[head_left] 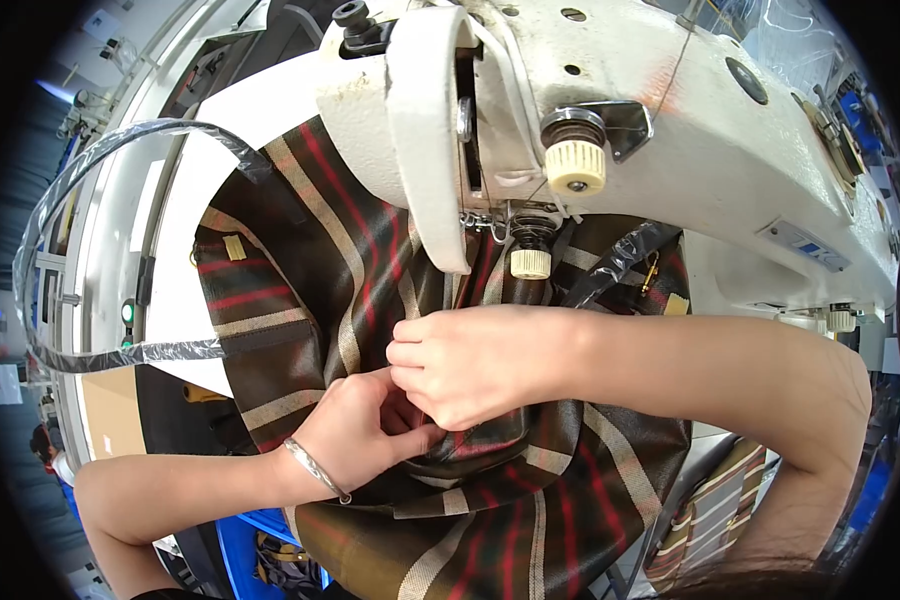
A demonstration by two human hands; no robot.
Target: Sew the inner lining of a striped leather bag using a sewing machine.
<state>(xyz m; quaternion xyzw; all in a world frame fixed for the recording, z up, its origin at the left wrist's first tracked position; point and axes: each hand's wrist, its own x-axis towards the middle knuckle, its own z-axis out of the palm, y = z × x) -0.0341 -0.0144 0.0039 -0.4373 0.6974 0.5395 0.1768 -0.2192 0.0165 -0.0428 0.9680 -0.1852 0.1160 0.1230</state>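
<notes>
A brown plaid bag (610,470) with red and cream stripes lies bunched on the white bed of a sewing machine (710,170). Plastic-wrapped dark handles (120,352) loop out from its left side and show again at its right. In front of the needle area, my left hand (365,430), with a bracelet at the wrist, is closed on the bag's folded material. My right hand (475,365) meets it there, fingers curled together over the same spot. What lies between the right fingertips is hidden.
The machine head with its cream tension knobs (575,165) stands just beyond my hands. A blue bin (245,550) sits low at the left. Another striped piece (715,500) is below at the right, beside my right arm.
</notes>
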